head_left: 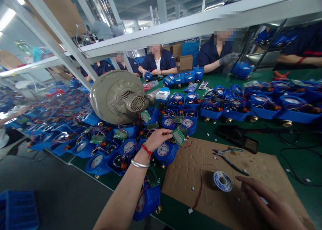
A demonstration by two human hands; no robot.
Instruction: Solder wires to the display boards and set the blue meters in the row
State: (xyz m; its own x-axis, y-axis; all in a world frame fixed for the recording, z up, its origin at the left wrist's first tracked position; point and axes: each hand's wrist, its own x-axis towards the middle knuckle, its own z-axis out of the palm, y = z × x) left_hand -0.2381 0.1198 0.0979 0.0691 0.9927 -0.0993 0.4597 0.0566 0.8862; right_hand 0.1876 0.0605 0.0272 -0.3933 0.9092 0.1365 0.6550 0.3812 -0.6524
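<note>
My left hand (161, 140), with a red string and a silver bangle at the wrist, pinches the edge of a green circuit board with a grey display (179, 136). Under that board sits a blue meter with a white dial (164, 151). At the lower right, my right hand (266, 198) hovers over a brown cardboard sheet (183, 171); its index finger points left toward a solder spool (222, 181). The fingers are partly blurred, and what they may hold is hidden. Pliers with dark handles (232, 159) lie on the cardboard above the spool.
Rows of blue meters (235, 110) cross the green table (271, 142). A round beige blower (118, 97) stands behind the left hand. A black tray (237, 137) and cables lie at the right. Metal shelf bars (176, 30) run overhead. People in dark blue work across the table.
</note>
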